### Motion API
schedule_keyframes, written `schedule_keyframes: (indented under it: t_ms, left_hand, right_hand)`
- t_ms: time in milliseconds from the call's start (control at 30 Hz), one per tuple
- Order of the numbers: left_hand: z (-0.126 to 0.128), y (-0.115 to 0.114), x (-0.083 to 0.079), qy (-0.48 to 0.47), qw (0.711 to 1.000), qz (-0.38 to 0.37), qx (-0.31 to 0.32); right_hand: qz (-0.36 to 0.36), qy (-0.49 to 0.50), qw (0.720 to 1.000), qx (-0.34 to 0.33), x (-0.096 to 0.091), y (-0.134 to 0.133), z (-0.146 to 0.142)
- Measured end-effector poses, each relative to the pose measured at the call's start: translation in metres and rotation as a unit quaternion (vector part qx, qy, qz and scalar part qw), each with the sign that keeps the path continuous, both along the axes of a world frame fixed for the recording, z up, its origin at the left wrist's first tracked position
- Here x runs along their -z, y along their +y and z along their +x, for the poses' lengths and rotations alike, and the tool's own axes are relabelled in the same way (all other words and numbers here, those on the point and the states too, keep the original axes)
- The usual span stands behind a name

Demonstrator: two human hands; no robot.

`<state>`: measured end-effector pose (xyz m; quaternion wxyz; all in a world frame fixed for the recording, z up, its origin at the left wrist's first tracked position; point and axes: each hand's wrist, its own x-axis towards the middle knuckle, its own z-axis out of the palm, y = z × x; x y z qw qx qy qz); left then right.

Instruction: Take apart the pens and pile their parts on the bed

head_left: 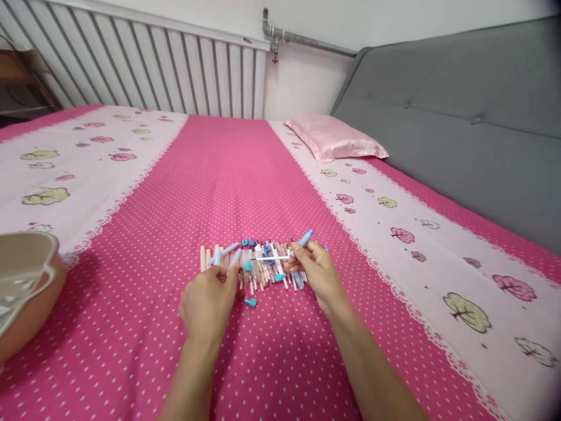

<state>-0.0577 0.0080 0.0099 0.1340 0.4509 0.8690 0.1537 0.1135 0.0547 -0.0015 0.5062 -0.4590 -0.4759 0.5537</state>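
My left hand (pixel 209 299) is closed, its thumb and fingers pinched at a pale lavender pen barrel (pixel 235 257) that points up and away. A blue pen barrel (pixel 306 237) sticks up from between the closed fingers of my right hand (pixel 316 270). A thin white refill (pixel 272 258) with a dark tip reaches leftward from the same fingers. Beneath and between both hands lies a row of pen parts (pixel 262 275), mostly white and clear sticks. Small teal caps (pixel 279 277) and blue caps (pixel 251 242) are scattered on it. One teal cap (pixel 251 303) lies apart, nearer me.
All this rests on a pink dotted bedspread (pixel 228 175). A peach basin (pixel 48 292) with pale pieces inside stands at the left. Farther off are a pink pillow (pixel 337 137), a grey headboard (pixel 456 88) and a white radiator (pixel 144 64).
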Motion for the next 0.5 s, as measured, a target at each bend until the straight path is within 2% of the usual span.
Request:
schedule_keyframes:
  t_ms: [133, 233, 300, 400, 500]
  left_hand:
    - [0.001, 0.001, 0.0, 0.021, 0.998, -0.052, 0.028]
    - [0.001, 0.0, 0.0, 0.028, 0.997, -0.06, 0.036]
    - [0.001, 0.0, 0.0, 0.028, 0.997, -0.057, 0.034]
    - [0.002, 0.0, -0.001, 0.02, 0.998, -0.053, 0.029]
    - [0.002, -0.001, -0.002, 0.014, 0.998, -0.049, 0.025]
  right_hand:
    - [-0.043, -0.022, 0.998, -0.047, -0.005, -0.003, 0.004]
    - [-0.075, -0.046, 0.989, -0.118, -0.009, -0.004, 0.009]
    - [-0.07, -0.067, 0.986, -0.138, -0.008, -0.003, 0.012]
    - [-0.028, -0.162, 0.981, -0.102, -0.001, 0.001, 0.016]
    - [0.044, -0.342, 0.937, -0.054, 0.009, 0.003, 0.015]
